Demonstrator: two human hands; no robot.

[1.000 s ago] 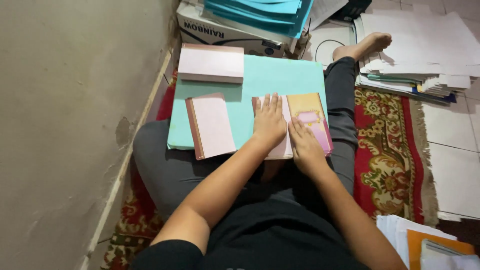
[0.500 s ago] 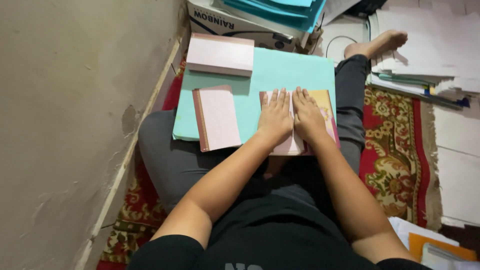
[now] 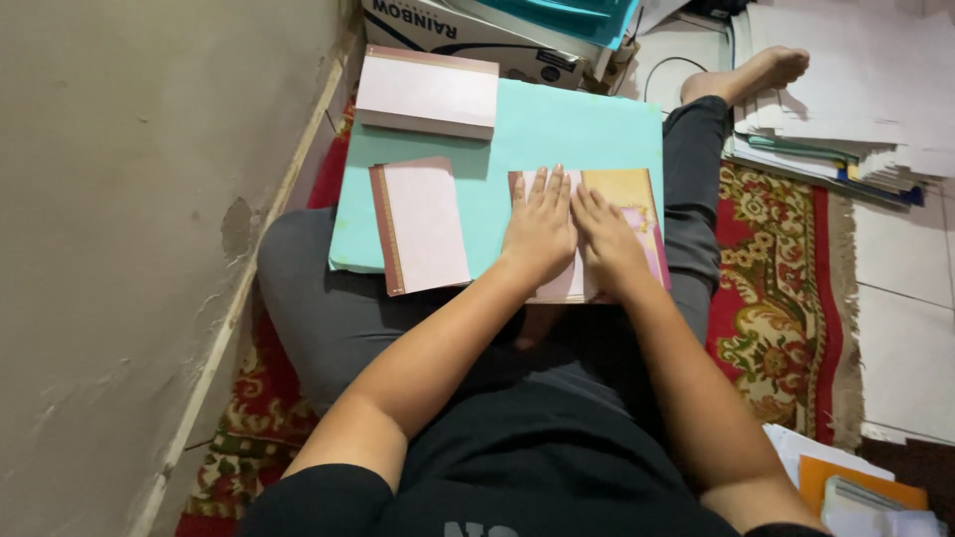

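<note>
Now our left hand (image 3: pixel 540 227) and right hand (image 3: pixel 607 242) lie flat, fingers spread, pressing a pink-and-gold card (image 3: pixel 625 214) onto the pale turquoise board (image 3: pixel 557 129) across our lap, grasping nothing. It looks thin, light and easily creased, so we judge its edges the safest hold. Left of the card lies a pink stack (image 3: pixel 426 224); beyond that, another stack (image 3: pixel 428 91).

A room in a home, used as a makeshift paper workspace: the person sits on a patterned red rug (image 3: pixel 776 288) over a tiled floor (image 3: pixel 900 298) beside a scuffed plaster wall (image 3: pixel 129 199), with paper stacks (image 3: pixel 846 89) and a cardboard box (image 3: pixel 468 40) around.
</note>
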